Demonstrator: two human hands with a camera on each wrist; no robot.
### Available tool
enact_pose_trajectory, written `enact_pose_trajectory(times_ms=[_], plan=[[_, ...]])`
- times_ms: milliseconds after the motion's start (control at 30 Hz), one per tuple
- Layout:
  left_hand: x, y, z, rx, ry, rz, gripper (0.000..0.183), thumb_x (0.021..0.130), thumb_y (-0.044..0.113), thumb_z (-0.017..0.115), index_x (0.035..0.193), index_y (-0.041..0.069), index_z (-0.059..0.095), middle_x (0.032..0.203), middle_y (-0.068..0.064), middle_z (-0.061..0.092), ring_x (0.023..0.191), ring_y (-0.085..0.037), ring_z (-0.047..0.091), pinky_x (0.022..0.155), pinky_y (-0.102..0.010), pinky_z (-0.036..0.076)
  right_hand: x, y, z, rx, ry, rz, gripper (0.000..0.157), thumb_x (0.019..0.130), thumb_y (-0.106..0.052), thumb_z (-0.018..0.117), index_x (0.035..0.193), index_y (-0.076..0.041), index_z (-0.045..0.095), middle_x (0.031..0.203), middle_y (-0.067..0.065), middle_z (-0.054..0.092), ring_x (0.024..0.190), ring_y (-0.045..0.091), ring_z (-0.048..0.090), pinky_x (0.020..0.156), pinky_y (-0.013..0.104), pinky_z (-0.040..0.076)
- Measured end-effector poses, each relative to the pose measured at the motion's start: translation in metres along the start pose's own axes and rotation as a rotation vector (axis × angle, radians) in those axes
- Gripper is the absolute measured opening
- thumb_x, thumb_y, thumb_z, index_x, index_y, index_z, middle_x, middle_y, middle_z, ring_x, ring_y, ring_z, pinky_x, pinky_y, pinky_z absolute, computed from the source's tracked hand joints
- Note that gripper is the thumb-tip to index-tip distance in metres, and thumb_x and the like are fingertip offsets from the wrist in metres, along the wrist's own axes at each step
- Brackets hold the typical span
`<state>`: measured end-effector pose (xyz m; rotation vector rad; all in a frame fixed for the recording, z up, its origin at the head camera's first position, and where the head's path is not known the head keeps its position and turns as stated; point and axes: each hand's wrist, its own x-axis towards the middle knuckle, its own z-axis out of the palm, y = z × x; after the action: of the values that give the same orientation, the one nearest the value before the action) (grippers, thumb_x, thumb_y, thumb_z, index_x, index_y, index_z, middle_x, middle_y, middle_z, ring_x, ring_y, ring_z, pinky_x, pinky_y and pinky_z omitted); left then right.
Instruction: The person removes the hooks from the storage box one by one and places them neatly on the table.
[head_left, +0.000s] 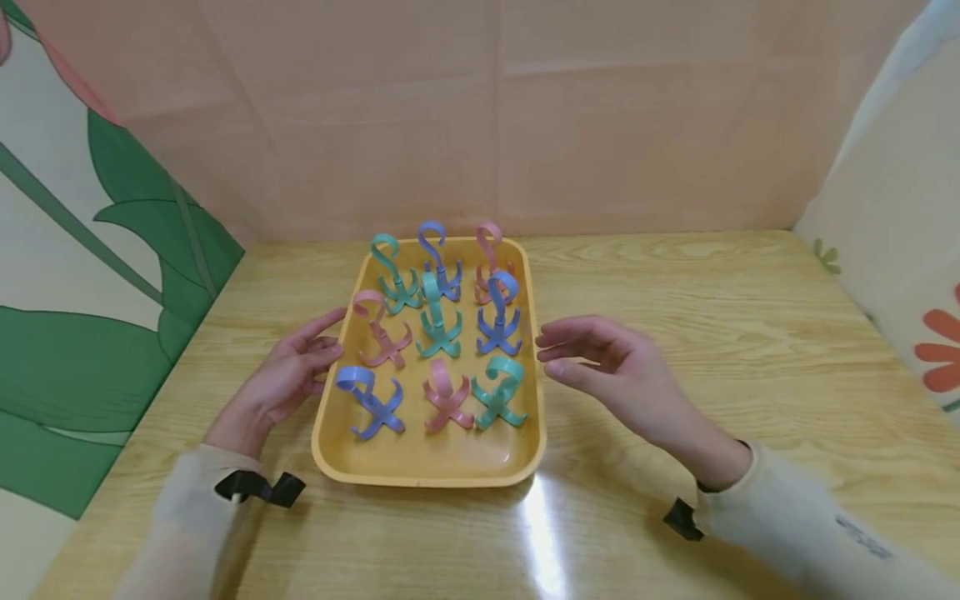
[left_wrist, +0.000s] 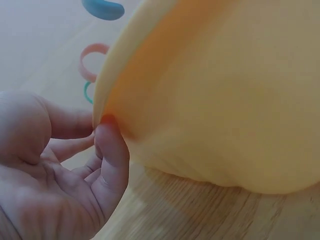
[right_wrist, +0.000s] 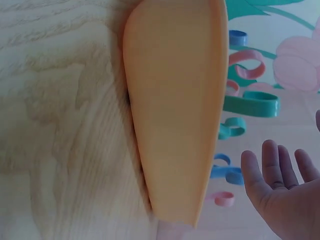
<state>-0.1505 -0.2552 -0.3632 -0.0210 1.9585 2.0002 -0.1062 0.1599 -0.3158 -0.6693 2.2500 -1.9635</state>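
A yellow rectangular tray (head_left: 442, 462) lies on the wooden table with several plastic four-prong hooks in three rows, curled tops up. Nearest me are a blue hook (head_left: 379, 412), a pink hook (head_left: 447, 407) and a green hook (head_left: 498, 403); more in these colours stand behind them. My left hand (head_left: 281, 379) pinches the tray's left rim; the left wrist view shows thumb and finger at the rim (left_wrist: 102, 85). Beside the right rim, my right hand (head_left: 633, 379) holds nothing, its fingers loosely extended. In the right wrist view, this hand (right_wrist: 290, 195) appears apart from the tray.
The wooden table (head_left: 675, 292) extends on both sides of the tray. A pinkish cloth backdrop (head_left: 600, 125) rises behind its far edge. Patterned panels with green leaves (head_left: 142, 200) and a red flower (head_left: 941, 350) flank it. Black straps circle both wrists.
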Motion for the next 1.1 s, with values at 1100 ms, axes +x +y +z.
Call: enact_pose_trajectory(times_ms=[1100], plan=[[-0.003, -0.001, 0.012, -0.094, 0.039, 0.011, 0.060, 0.106, 0.009, 0.046, 0.161, 0.018, 0.024, 0.092, -0.003, 0.059, 0.071, -0.009, 0.062, 0.057, -0.023, 0.054, 0.010, 0.016, 0.038, 0.039, -0.025, 0.030, 0.027, 0.091, -0.002, 0.073, 0.119, -0.002, 0.071, 0.114, 0.009, 0.071, 0.097, 0.024, 0.069, 0.083, 0.036, 0.059]])
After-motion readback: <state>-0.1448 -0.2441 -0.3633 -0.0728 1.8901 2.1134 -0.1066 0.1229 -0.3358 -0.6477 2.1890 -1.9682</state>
